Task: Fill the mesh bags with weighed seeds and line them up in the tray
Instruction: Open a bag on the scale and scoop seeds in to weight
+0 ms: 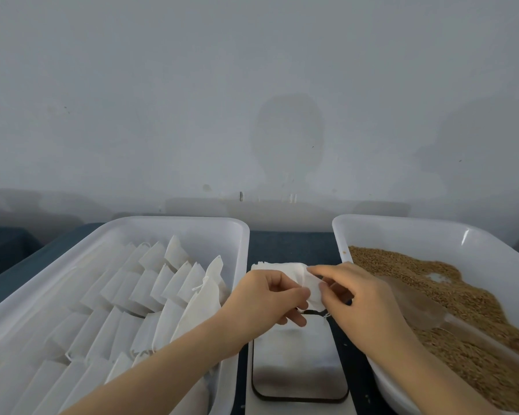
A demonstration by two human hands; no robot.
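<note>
I held one white mesh bag [312,288] between my two hands, just above the far end of the weighing scale [297,363] that sat on the dark blue table [291,244] between the two trays. My left hand [270,298] pinched the bag's near edge with thumb and curled fingers, and my right hand [360,301] pinched its other side, the fingertips bent onto the cloth. Whether the bag had seeds in it I could not tell. Just beyond it lay a small stack of empty bags [270,266]. The white tray [177,223] on my left held rows of mesh bags [150,295] leaning one against the next. The white tray [402,229] on my right held a heap of brown seeds [477,310], with a clear scoop [417,304] lying on top of them beside my right wrist.
</note>
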